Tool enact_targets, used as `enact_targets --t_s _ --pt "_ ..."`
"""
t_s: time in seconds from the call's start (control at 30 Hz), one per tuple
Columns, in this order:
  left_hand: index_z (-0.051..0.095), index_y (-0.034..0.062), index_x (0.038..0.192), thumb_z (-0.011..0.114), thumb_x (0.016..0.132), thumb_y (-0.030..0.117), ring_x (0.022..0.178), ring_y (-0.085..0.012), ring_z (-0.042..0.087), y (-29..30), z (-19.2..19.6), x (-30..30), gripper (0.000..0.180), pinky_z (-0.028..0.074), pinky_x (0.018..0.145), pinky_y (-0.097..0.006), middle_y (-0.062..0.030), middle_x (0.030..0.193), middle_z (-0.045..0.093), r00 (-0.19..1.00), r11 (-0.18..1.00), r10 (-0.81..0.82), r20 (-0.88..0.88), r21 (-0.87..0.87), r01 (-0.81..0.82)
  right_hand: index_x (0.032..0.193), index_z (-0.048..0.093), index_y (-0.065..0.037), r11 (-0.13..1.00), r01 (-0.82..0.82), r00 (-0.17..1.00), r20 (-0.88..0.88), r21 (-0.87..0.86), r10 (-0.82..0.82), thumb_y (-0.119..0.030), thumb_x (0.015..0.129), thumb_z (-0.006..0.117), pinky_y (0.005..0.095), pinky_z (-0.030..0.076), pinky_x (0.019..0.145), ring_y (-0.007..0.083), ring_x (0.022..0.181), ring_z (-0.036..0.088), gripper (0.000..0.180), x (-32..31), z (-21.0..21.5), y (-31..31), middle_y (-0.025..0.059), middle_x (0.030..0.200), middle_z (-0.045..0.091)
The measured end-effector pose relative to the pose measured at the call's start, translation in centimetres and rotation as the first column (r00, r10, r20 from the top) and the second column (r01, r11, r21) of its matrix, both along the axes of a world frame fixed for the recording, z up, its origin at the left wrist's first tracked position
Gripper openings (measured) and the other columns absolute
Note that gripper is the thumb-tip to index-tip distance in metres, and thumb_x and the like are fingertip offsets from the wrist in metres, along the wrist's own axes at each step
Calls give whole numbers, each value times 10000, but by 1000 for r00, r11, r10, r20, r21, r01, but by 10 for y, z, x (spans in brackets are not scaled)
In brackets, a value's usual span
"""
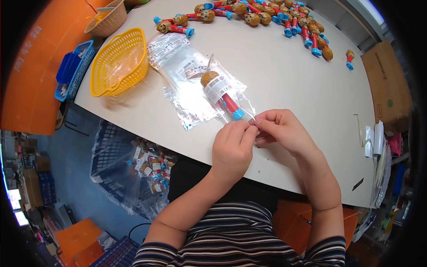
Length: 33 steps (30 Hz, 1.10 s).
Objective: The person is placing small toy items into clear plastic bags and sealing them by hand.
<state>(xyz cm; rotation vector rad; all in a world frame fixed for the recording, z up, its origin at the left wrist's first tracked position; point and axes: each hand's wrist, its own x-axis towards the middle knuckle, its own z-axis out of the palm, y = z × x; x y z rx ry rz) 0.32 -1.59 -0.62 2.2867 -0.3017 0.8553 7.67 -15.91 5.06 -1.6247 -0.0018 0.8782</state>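
Observation:
A candy dispenser (229, 103) with a brown round head, red stem and blue foot lies inside a clear plastic bag (242, 99) that carries a white printed label. The bag's near end is pinched by my left hand (233, 144), its fingers closed and pressed together. Beside it, my right hand (282, 129) pinches the same end between thumb and forefinger; the fingertips of both hands meet there. Beneath and left of the bagged dispenser, a stack of silvery printed bags (182, 100) is spread on the white table (307, 80).
Many loose dispensers (304, 31) lie along the table's far side. A yellow basket (144, 58) with clear bags stands at the left, near a blue basket (89, 53) and a tan one (113, 24). Below the edge, a lined blue crate (104, 151) holds bagged dispensers. A cardboard box (387, 84) stands right.

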Motion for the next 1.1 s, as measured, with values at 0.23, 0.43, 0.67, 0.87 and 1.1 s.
enact_targets --t_s 0.23,0.43,0.67,0.87,1.1 --pt "572 8 885 646 795 -26 815 -298 552 10 -3 9 121 460 718 -361 -116 863 561 988 983 -115 -103 -159 97 1004 664 35 996 90 996 17 3 -90 -157 986 548 252 581 687 135 773 693 224 -2 -11 7 77 877 690" --pt "547 -4 874 607 849 -57 816 -191 528 38 11 -6 84 425 753 -274 -84 881 537 873 847 -348 -343 -515 135 987 660 32 991 131 991 -19 1 -131 -156 981 550 241 573 690 137 792 695 218 -3 -7 12 82 882 697" --pt "626 -3 904 681 834 -11 840 -174 550 61 30 -10 90 444 756 -263 -69 897 567 923 871 -224 -313 -489 46 1010 667 24 997 68 997 -24 38 -67 -166 973 565 234 566 704 128 800 692 219 -2 -7 15 91 880 713" --pt "666 36 919 765 745 83 841 -282 553 36 23 -2 206 470 735 -368 -96 883 545 955 975 -184 -234 -168 147 1043 655 60 991 68 997 -36 115 -64 -144 970 570 273 599 722 151 793 699 232 -5 -5 12 125 917 705" --pt "610 12 872 700 776 34 857 -294 536 28 10 2 133 464 750 -379 -105 906 533 968 985 -157 -194 -107 138 1035 642 62 990 81 996 -37 111 -77 -121 987 541 297 608 737 161 802 702 214 -7 -8 14 123 894 697"
